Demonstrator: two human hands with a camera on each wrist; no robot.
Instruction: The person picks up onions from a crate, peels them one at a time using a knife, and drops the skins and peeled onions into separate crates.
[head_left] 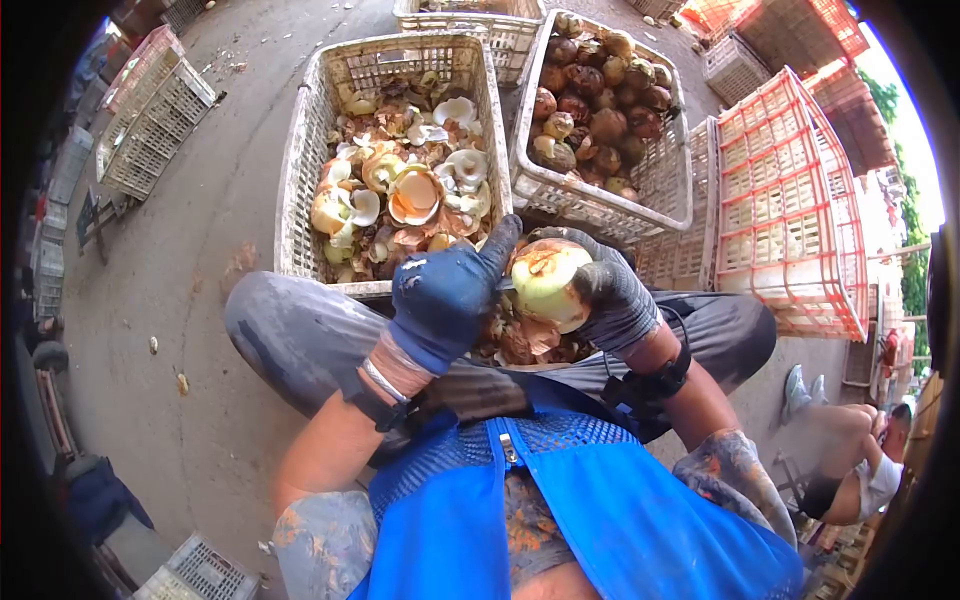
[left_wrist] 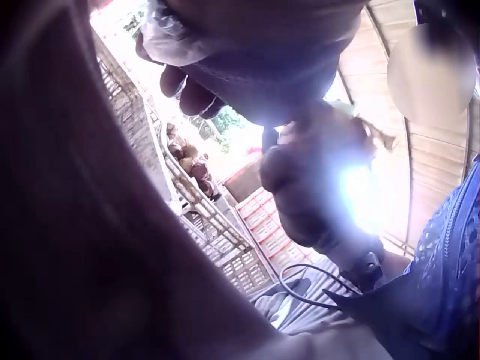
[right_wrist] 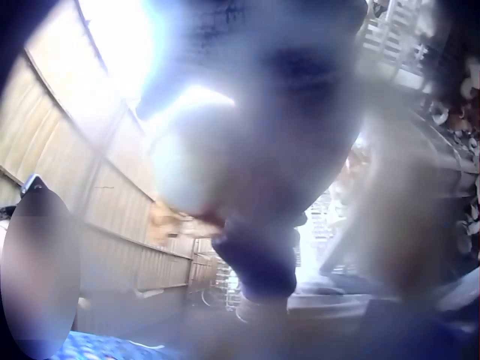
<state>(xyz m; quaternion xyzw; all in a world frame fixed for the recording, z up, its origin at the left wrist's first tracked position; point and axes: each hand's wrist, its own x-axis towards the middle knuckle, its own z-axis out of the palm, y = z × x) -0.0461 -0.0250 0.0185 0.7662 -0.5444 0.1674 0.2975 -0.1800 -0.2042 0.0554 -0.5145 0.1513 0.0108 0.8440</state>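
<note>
In the head view, my right hand, in a dark, soiled glove, grips a large onion. The onion is pale green-white, with brown skin left on top. My left hand, in a blue glove, is curled close beside the onion, its thumb raised along the near side. A short grey sliver of what looks like a small knife shows between its fingers and the onion; the handle is hidden in the glove. Loose brown onion skins lie below both hands, between the legs. Both wrist views are blurred and glaring.
Ahead on the left stands a crate of peelings and cut onion pieces. A second crate, holding unpeeled brown onions, stands ahead on the right. Red-and-white crates are stacked at the right. Another person's legs show at lower right.
</note>
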